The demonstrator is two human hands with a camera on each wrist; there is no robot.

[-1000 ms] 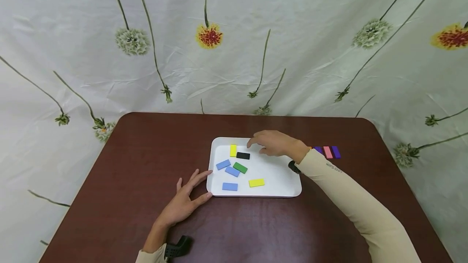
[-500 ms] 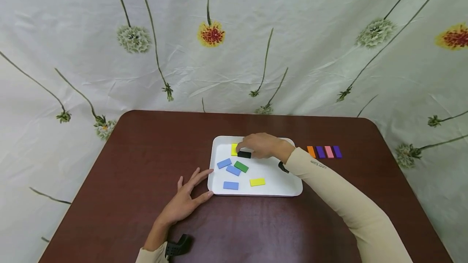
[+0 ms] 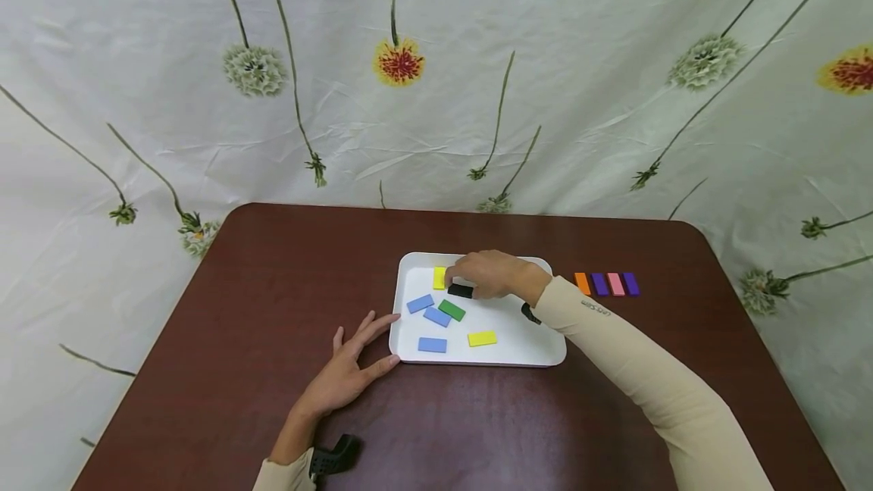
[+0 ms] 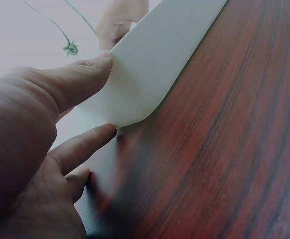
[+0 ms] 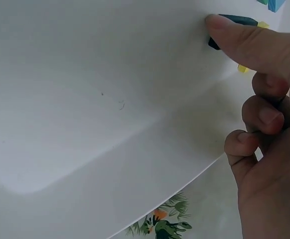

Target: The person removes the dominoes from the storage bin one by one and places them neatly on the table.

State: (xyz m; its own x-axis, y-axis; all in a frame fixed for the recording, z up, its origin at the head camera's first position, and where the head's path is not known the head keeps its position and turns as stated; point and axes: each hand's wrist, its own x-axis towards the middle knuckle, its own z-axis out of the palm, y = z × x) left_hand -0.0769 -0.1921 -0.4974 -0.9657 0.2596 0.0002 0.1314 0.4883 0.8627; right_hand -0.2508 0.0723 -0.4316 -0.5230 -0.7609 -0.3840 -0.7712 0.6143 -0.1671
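Now, head view: right hand (image 3: 494, 275) is curled over the black block (image 3: 461, 291) at the far left of the white tray (image 3: 539, 351), fingertips on its edges, beside a yellow block (image 3: 439, 277). Left hand (image 3: 348, 373) lies flat on the table (image 3: 239, 324), fingers straight, touching the tray's near-left corner.

Left wrist view: straight fingers (image 4: 80, 74) press the tray rim (image 4: 155, 64); nothing is held.

Right wrist view: thumb (image 5: 244, 40) sits against the black block (image 5: 234, 21), other fingers folded. I take this as a pinch, though contact on the far side is hidden.

Judgement: block looks thin, rigid, light and smooth-faced. Best taken by the long edges, since a flat piece may slide on the slick tray.
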